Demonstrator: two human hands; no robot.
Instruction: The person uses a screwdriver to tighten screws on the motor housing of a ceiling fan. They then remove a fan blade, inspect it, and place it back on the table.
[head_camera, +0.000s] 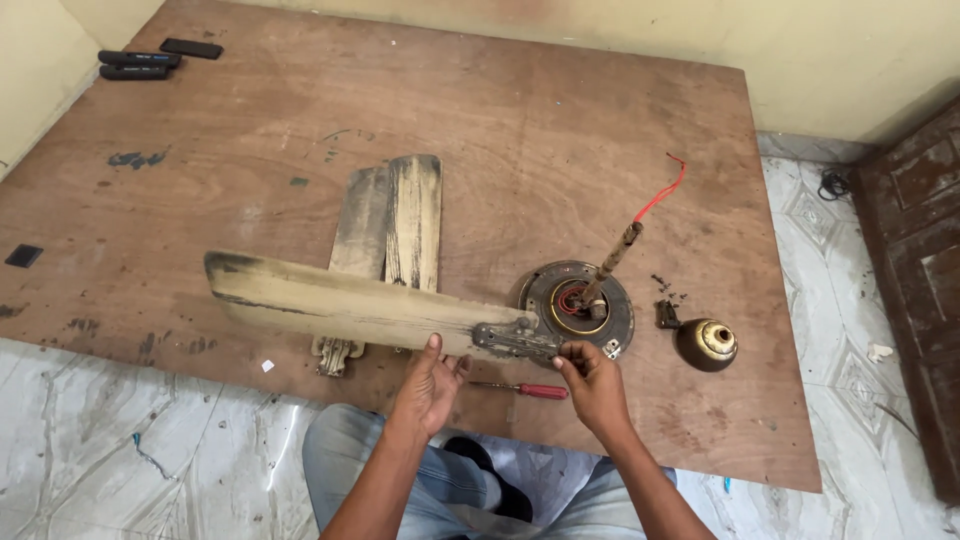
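Note:
A dirty cream fan blade (330, 298) lies across the plywood board (520, 120), its metal bracket (512, 338) resting against the round fan motor (578, 300). My left hand (428, 388) holds the blade's underside near the bracket, thumb on its edge. My right hand (590, 378) pinches the bracket's end by the motor rim. A rusty rod (612, 260) with a red wire (665, 192) sticks up from the motor. A red-handled screwdriver (528, 389) lies between my hands.
Two more loose blades (392, 222) lie stacked behind the held one. A brass-coloured canopy cup (706, 344) and small screws (668, 290) sit right of the motor. Black bars (140, 64) lie at the far left corner. A dark wooden door (920, 260) stands at right.

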